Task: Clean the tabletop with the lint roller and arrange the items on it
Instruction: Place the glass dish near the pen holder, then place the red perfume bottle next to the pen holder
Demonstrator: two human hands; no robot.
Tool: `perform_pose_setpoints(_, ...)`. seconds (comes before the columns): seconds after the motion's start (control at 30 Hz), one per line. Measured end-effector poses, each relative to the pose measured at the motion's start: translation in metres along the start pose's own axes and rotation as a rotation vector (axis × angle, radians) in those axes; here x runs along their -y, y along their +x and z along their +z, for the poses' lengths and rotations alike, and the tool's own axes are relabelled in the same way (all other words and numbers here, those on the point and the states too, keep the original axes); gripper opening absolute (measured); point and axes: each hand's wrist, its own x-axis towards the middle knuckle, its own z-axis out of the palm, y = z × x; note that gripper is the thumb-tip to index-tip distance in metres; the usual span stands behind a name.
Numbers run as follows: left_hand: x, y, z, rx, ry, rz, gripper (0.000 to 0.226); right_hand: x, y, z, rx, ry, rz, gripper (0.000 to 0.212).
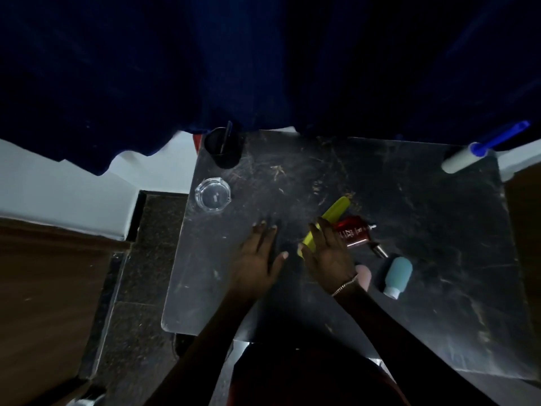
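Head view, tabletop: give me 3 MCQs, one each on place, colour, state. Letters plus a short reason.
1. Where does the lint roller lie on the table?
A. far right corner
B. near left corner
C. inside the black cup

2. What colour is the long flat item under the right hand?
A. white
B. yellow-green
C. purple

3. How is the glass dish?
A. stacked on the red bottle
B. full of pens
C. standing alone with nothing visible in it

Answers:
1 A: its blue handle overhangs the far right corner.
2 B: the yellow-green item runs out past the fingertips.
3 C: it sits clear near the left edge, away from the black cup and the left hand.
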Motion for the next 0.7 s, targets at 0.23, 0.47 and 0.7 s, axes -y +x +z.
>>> perform_pose_setpoints(0.23,-0.073,0.03,0.038,0.159,0.112,0.172,0.076,-0.068,-0.024,-0.033,-0.077,-0.062,0.107,0.056)
perform_pose_setpoints(0.47,-0.143,0.057,0.069,0.303,0.125,0.218,0.081,-0.121,-0.034,-0.051,-0.098,-0.045,0.191,0.053)
perform_pose_setpoints(0.7,-0.174,0.079,0.086,0.362,0.251,0.199,0.076,-0.155,-0.042,-0.068,-0.059,-0.007,0.328,0.054)
